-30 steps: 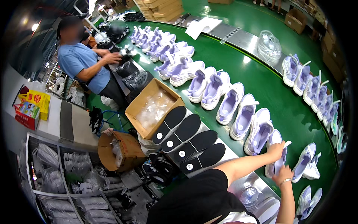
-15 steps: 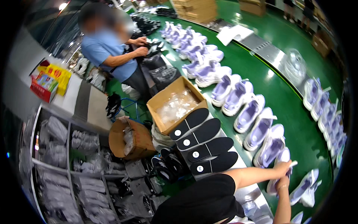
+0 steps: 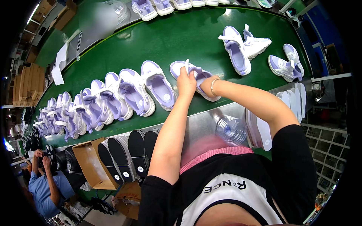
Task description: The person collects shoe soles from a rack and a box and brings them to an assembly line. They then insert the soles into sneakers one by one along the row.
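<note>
A white and lilac sneaker (image 3: 176, 68) lies on the green belt in front of me, its toe pointing away. My left hand (image 3: 186, 83) is closed on its upper at the strap, which sticks up above the fingers. My right hand (image 3: 208, 87), with a bracelet at the wrist, reaches into the shoe's opening near the heel; its fingers are hidden inside. Just left of the held shoe stands a matching sneaker (image 3: 158, 87), strap across its opening. To the right, another sneaker (image 3: 236, 52) stands beside a tipped one (image 3: 256, 47).
A long row of sneakers (image 3: 98, 101) runs left along the green belt (image 3: 196, 37). Banded black insoles (image 3: 120, 156), an open carton (image 3: 92, 165), a clear ribbed plastic bottle (image 3: 230, 130) and white insoles (image 3: 261, 130) line the near side. A co-worker (image 3: 52, 184) works at lower left.
The view has swung round to the right, bringing the held sneaker to the middle. My left hand remains on the sneaker; my right hand is now visibly inside its opening.
</note>
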Available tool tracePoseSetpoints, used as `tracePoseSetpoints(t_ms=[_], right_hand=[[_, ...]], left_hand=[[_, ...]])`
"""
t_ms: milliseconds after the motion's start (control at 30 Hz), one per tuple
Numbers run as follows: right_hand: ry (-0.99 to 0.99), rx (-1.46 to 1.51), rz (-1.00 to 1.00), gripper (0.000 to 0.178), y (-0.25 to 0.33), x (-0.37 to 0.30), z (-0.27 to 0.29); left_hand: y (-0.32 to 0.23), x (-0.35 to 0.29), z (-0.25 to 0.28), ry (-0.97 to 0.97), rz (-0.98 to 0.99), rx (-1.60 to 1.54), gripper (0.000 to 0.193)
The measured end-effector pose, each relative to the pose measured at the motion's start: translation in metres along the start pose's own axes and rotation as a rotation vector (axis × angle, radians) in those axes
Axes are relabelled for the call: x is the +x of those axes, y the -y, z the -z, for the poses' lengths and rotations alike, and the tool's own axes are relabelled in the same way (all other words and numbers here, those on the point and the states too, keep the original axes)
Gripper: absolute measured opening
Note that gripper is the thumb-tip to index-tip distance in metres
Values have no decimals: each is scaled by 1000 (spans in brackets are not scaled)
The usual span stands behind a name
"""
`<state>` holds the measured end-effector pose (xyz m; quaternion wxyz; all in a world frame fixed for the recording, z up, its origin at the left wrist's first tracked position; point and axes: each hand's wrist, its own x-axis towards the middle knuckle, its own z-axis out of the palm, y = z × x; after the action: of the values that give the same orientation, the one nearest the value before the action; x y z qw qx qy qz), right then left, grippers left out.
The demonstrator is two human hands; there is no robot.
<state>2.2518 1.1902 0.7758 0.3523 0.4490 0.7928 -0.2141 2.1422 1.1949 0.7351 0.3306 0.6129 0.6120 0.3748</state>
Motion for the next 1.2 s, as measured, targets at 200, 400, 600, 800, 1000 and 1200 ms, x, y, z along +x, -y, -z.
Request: tracePoseSetpoints(t_ms=[200, 400, 600, 800, 1000, 1200], right_hand=[[23, 77, 13, 27, 5, -26, -22], [-198, 228, 112, 36, -1, -28, -25], [-1073, 208, -156, 26, -69, -69, -33], [-894, 481, -394, 20, -100, -56, -78], [-876, 603, 150, 31, -94, -54, -69], [-903, 401, -606, 54, -197, -11, -42]], left_hand=[[-3, -9, 1, 36, 76, -8, 23], [-1, -1, 13, 50, -19, 55, 21], [-19, 29, 62, 47, -245, 442, 25], [-68, -4, 23, -8, -680, 321, 41], [-38, -29, -34, 492, -493, 254, 57], [-28, -37, -43, 503, -652, 504, 53]])
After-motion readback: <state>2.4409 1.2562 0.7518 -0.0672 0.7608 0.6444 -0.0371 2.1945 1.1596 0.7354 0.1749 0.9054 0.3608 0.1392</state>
